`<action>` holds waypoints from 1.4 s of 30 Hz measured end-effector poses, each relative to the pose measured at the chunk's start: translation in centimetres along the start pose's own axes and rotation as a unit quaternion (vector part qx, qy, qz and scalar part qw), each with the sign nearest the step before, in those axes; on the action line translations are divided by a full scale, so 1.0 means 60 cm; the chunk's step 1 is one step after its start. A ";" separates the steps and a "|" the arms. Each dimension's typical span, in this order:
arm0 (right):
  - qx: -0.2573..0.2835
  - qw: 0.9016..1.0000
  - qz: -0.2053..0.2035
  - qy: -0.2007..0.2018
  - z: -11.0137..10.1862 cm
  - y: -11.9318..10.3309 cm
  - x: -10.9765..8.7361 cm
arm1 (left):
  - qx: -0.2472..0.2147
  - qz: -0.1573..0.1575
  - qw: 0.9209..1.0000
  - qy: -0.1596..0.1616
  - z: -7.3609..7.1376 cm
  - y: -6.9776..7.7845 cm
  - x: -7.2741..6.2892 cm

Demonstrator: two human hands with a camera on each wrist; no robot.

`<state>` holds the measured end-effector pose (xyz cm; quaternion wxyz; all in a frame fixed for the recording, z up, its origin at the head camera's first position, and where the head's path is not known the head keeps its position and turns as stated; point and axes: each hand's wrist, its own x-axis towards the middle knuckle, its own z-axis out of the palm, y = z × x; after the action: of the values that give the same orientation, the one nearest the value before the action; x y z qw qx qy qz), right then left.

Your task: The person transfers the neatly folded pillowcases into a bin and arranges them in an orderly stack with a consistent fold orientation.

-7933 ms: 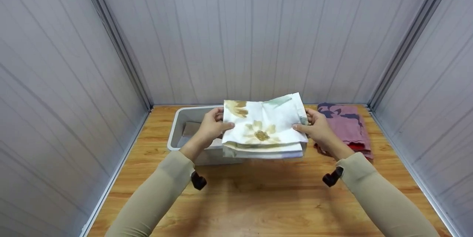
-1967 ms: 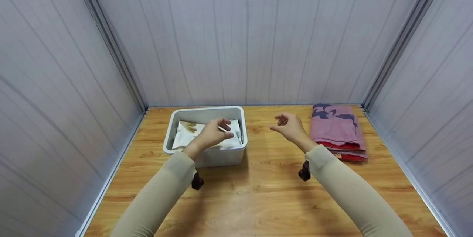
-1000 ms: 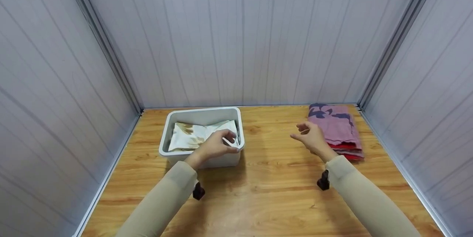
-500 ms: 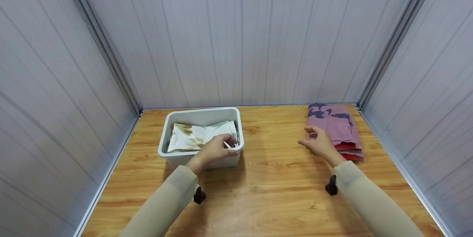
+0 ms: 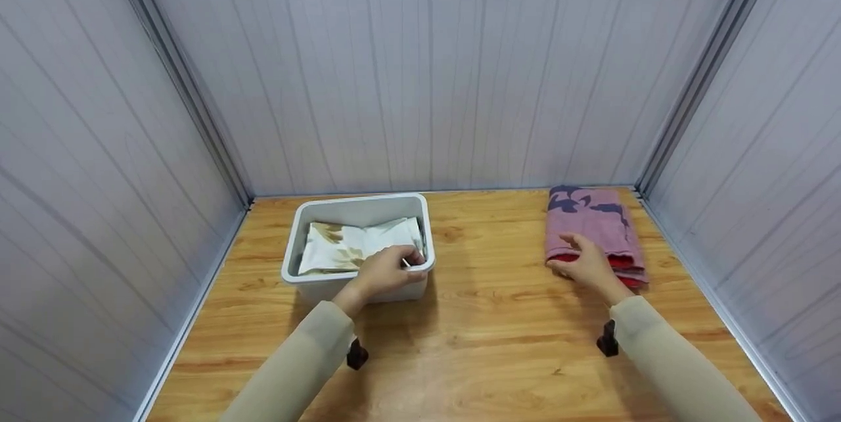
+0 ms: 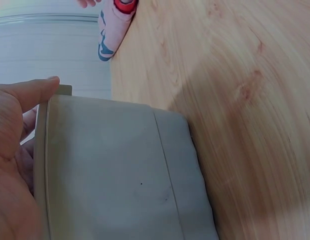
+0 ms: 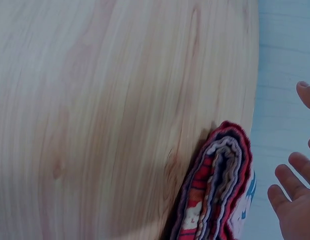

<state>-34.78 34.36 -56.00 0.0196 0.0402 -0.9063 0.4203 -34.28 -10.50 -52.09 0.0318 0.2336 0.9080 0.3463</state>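
At the back left of the table stands a light grey plastic bin (image 5: 358,202) holding a folded white floral cloth (image 5: 341,248). My left hand (image 5: 384,271) is at its front right corner, fingers over the inside of the rim and thumb across it; the left wrist view shows the bin's outer wall (image 6: 115,165) beside the hand. A folded mauve towel (image 5: 588,221) with dark blue shapes and red inner layers lies at the back right. My right hand (image 5: 588,267) hovers over its front left edge with thumb and fingers apart, holding nothing. The right wrist view shows the towel's layered fold (image 7: 215,185).
A wooden tabletop (image 5: 486,317) runs between the bin and the towel and toward me. Pale panel walls enclose it at the back (image 5: 453,80), left (image 5: 98,165) and right (image 5: 755,165).
The white floral cloth, earlier in both my hands, lies in the bin. My left hand has lowered onto the bin's rim. My right hand has moved right and down to the mauve towel.
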 end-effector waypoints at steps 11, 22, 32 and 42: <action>-0.068 0.997 -0.021 -0.003 -0.006 0.046 0.012 | 0.004 0.004 1.000 0.002 -0.002 -0.003 -0.005; -0.089 0.996 -0.011 -0.022 -0.001 0.075 0.028 | 0.021 0.010 1.000 0.011 -0.002 -0.002 -0.005; -0.150 0.989 -0.007 -0.009 0.004 0.089 0.036 | 0.027 0.008 1.000 0.009 -0.002 -0.001 -0.005; -0.191 0.981 0.011 -0.026 0.004 0.098 0.041 | 0.025 0.009 1.000 0.009 0.004 -0.002 -0.005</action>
<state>-37.73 37.82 -60.47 -0.0014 0.0363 -0.9705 0.2385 -34.00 -10.55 -52.35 0.0143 0.2392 0.9143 0.3264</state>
